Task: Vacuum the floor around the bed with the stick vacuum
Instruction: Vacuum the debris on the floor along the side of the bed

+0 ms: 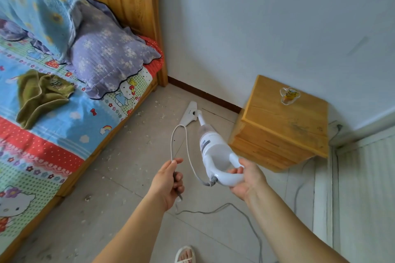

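Observation:
A white stick vacuum (210,145) slants down to the floor, its flat nozzle head (189,113) resting near the wall between the bed and a nightstand. My right hand (245,175) grips the vacuum's loop handle. My left hand (167,179) is closed on the grey power cord (179,134), which loops up from the handle. The wooden bed (106,139) with a cartoon-print sheet fills the left side. White crumbs and debris (119,153) lie scattered on the grey floor along the bed's edge.
A wooden nightstand (284,126) stands by the wall to the right, a small clear trinket (289,93) on top. Loose cord (241,213) trails over the floor behind me. Pillows (106,57) and a green cloth (40,96) lie on the bed. My sandalled foot (184,255) shows at the bottom.

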